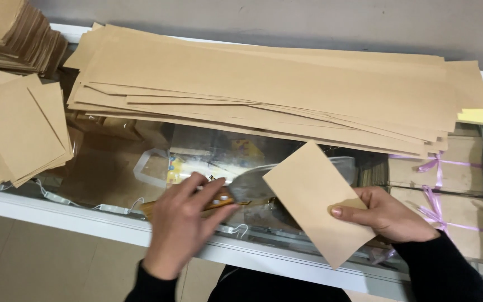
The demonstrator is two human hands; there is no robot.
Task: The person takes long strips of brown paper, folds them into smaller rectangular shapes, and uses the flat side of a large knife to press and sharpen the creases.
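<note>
A cut kraft paper piece is pinched by the right hand, lifted off the glass top, while the knife (wooden-handled) is clasped by the left hand, near the long strips.

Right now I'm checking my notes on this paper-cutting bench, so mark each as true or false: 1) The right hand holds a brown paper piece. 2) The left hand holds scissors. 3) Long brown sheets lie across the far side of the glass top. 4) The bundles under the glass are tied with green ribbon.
1) True: the right hand grips a brown paper piece at its edge.
2) False: the left hand holds a wide-bladed knife with an orange-brown handle.
3) True: the long brown sheets lie fanned across the far side of the glass top.
4) False: the ribbon on the bundles is purple.
</note>
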